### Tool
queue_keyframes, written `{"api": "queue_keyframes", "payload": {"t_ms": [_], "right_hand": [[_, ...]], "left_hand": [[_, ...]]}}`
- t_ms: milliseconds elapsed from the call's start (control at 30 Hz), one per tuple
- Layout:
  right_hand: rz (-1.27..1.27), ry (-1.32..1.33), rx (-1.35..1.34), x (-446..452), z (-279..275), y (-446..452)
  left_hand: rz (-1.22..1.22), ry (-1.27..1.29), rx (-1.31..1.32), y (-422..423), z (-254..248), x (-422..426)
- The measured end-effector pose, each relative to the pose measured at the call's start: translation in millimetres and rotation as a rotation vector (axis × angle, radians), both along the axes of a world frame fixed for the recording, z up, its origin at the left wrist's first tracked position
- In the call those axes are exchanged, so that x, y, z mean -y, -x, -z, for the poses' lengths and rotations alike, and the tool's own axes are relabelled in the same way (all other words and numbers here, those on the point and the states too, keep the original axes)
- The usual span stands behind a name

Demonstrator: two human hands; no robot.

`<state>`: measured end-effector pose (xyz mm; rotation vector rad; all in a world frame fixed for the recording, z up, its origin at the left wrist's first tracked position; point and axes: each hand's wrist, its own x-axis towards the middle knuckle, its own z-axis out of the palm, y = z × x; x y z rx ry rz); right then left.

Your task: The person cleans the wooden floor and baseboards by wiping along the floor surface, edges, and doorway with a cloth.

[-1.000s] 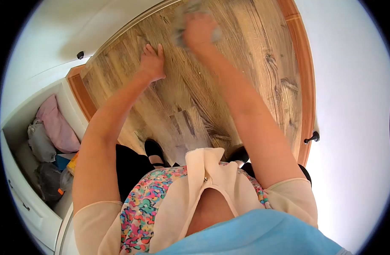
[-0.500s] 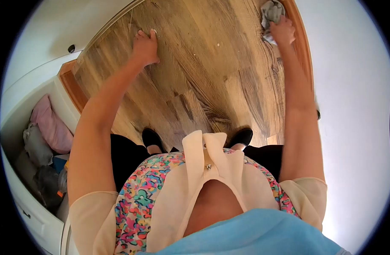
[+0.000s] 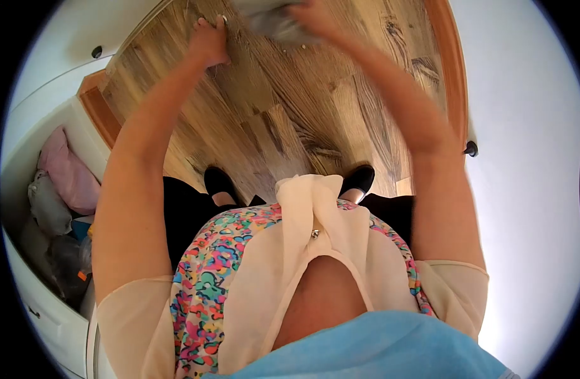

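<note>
A grey cloth (image 3: 268, 19), smeared by motion, is at the top middle, partly cut off by the frame edge. My right hand (image 3: 314, 19) grips it from its right side, over the wooden floor (image 3: 340, 69). Farther left, my left hand (image 3: 209, 43) is planted on the floor with the arm stretched forward. Its fingertips point away from me and stand apart, and nothing shows in its grasp. Small pale specks lie on the boards near the cloth.
An open drawer (image 3: 24, 243) on the left holds a pink bag (image 3: 68, 174) and grey bags. Wooden trim (image 3: 451, 76) edges the floor along a white panel (image 3: 524, 164) at right. My black shoes (image 3: 359, 180) stand below.
My right hand has swept the cloth from the right-hand trim leftward to the top middle. The left hand stays on the floor; the view has shifted slightly.
</note>
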<state>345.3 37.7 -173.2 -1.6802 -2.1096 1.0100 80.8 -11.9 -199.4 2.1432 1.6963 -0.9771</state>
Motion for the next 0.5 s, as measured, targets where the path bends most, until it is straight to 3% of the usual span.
{"api": "queue_keyframes", "payload": {"t_ms": [33, 100, 167, 233, 333, 400, 467, 500], "right_hand": [[0.181, 0.119, -0.221, -5.3, 16.9, -40.5], [0.067, 0.24, 0.095, -36.0, 38.0, -159.3], [0.095, 0.141, 0.434, -16.0, 54.9, -264.1], [0.192, 0.032, 0.759, 27.3, 72.2, -306.9], [0.397, 0.044, 0.803, 67.4, 56.5, -205.4], [0.335, -0.029, 0.521, 74.4, 55.4, -139.9], [0.136, -0.188, 0.481, 74.8, 82.6, -71.5], [0.093, -0.274, 0.416, 77.5, 57.1, -26.0]], "left_hand": [[-0.033, -0.085, 0.027, -2.0, -7.6, 1.4], [-0.039, -0.059, 0.027, -0.7, -0.9, -0.2], [-0.044, -0.037, 0.019, -0.7, -1.2, -1.1], [-0.033, 0.09, -0.07, -9.1, -13.4, -6.6], [-0.105, 0.205, -0.132, -18.7, -20.5, -10.3], [-0.074, 0.148, -0.126, -13.1, -8.1, -6.8], [-0.043, 0.081, -0.119, -7.0, -2.7, -2.5], [0.008, -0.026, -0.073, -4.0, -3.6, 3.8]]}}
